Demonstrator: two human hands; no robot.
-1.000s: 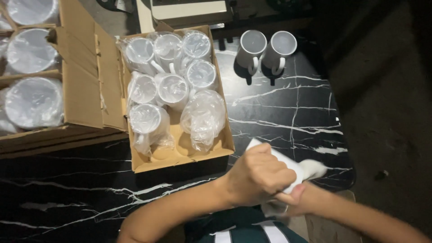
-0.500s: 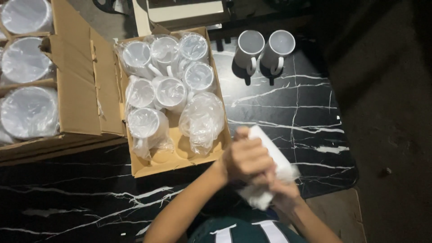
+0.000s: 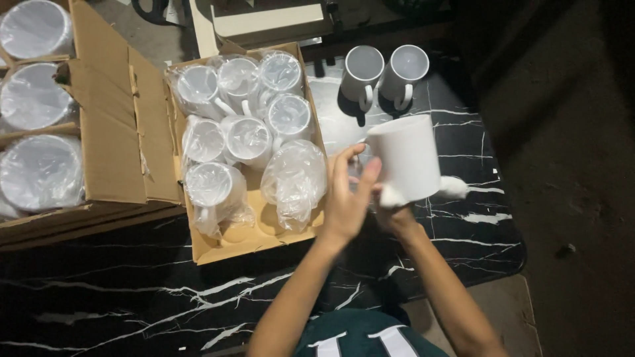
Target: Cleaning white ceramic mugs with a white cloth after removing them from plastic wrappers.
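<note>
left hand point(image 3: 348, 198): fingers spread on white mug point(image 3: 405, 158) | right hand point(image 3: 395, 213): grips mug from beneath with white cloth point(image 3: 451, 187) | mug: right of cardboard box point(image 3: 225, 246)

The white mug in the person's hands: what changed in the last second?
The white mug rose from low over the table and now shows whole. The left hand opened against its side; the right hand supports it from below with a white cloth. The two mugs and the box of wrapped mugs stayed put.
</note>
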